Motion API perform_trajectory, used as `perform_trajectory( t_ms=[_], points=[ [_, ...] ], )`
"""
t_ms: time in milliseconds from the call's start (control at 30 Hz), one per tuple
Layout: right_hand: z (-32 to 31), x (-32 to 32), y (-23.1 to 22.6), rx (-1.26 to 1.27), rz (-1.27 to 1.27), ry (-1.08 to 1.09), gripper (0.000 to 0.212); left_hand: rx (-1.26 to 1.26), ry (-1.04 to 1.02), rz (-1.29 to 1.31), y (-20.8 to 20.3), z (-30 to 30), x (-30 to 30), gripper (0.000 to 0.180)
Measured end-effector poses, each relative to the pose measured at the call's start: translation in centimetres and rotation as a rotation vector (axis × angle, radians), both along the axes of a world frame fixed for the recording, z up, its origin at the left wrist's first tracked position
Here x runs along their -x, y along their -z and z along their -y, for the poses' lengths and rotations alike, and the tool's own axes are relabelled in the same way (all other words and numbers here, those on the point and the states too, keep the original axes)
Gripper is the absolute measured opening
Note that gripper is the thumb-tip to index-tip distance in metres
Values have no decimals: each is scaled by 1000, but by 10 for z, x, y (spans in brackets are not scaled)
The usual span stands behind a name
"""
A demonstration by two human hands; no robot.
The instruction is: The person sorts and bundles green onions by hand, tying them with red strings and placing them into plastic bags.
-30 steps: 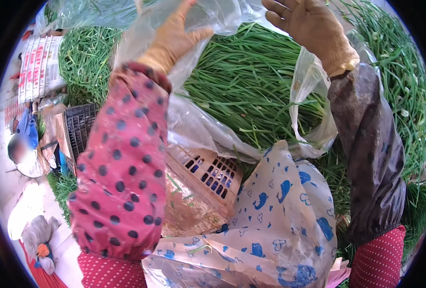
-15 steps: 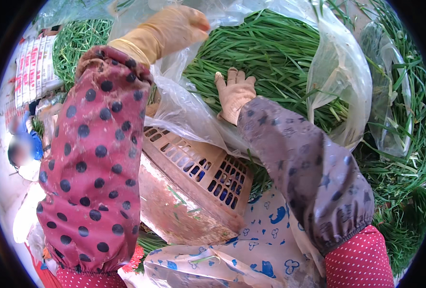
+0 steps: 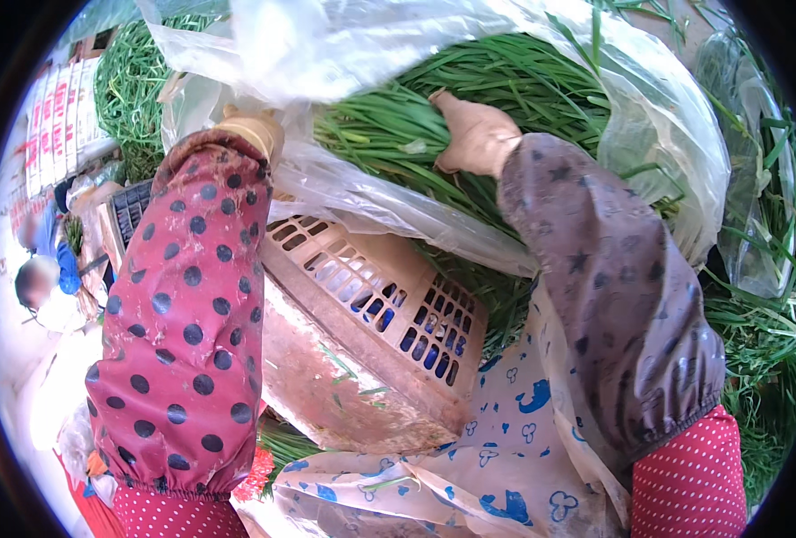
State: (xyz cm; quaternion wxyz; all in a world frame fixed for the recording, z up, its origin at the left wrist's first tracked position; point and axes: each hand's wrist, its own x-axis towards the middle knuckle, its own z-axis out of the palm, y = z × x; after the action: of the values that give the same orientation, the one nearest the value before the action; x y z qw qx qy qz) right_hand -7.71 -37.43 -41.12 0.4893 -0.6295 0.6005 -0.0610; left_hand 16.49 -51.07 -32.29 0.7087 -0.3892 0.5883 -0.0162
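A heap of long, flat green leaves, like garlic chives (image 3: 541, 85), lies in a large clear plastic bag (image 3: 685, 179). My right hand (image 3: 479, 136), in a pale glove, is closed round a bunch at the near side of the heap, thumb and forefinger on either side of it. The leaves left of this hand are slightly blurred. My left hand (image 3: 256, 130), in a yellowish glove, is at the bag's left side. Plastic film covers its fingers, so their grip cannot be seen. A raised flap of film hangs over the heap's far left part.
A tan slatted plastic crate (image 3: 389, 296) is tilted below the bag. A patterned plastic apron (image 3: 506, 448) covers my lap. More green leaves (image 3: 765, 359) lie at right, others (image 3: 138, 99) at far left by a white printed sack (image 3: 62, 125). A person (image 3: 44, 278) is at left.
My left hand has moved down and left, behind the film, and a flap now rises over the heap. My right hand has shifted right and up, from lying spread to closing on leaves.
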Motion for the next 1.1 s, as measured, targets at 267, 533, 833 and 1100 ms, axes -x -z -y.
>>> perform_trajectory(
  t_ms=[267, 533, 833, 1100],
  points=[
    [0, 26, 5, -47, 217, 233, 89, -7, -179, -433, -48, 4, 7, 52],
    [6, 40, 12, -73, 309, 281, 83, -179, -1076, -1215, -78, -52, 41, 37],
    [11, 39, 15, -46, 281, 189, 90, -422, -183, -577, 34, -130, 63, 41],
    [9, 38, 16, -61, 317, 191, 90, 44, -1351, -431, 86, -117, 52, 75]
  ],
)
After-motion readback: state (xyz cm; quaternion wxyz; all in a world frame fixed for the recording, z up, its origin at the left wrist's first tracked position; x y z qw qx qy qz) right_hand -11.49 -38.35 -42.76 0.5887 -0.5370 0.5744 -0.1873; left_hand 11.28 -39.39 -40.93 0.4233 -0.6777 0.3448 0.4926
